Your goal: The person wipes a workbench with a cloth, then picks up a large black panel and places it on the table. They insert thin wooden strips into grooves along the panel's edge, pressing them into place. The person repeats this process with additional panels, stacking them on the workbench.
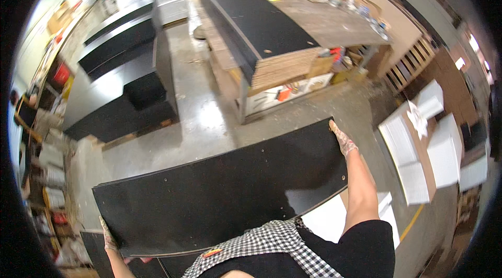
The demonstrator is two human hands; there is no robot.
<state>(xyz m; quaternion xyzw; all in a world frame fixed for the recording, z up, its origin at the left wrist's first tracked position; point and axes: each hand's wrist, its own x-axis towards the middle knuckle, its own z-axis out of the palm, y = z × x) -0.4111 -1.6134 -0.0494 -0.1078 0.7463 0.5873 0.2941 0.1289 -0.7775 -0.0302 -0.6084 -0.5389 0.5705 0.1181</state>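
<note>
A long black panel [219, 189] spans the space in front of my body, tilted up toward the right. Its left end shows a doubled edge, so more than one sheet may lie together; I cannot tell. My left hand [108, 234] grips the left end near its lower corner. At the far right corner, my right hand [343, 139] is closed over the short edge. Both hands seem to wear thin patterned gloves. The fingers beneath the panel are hidden. Small round holes show near the panel's ends.
Ahead, a workbench [334, 19] bears a tall stack of black panels [256, 11]. Large black stacks [125, 79] stand at the left on the concrete floor [193, 105]. White panels [405, 147] stand at the right, near a pallet [413, 66]. Shelving lines the left wall.
</note>
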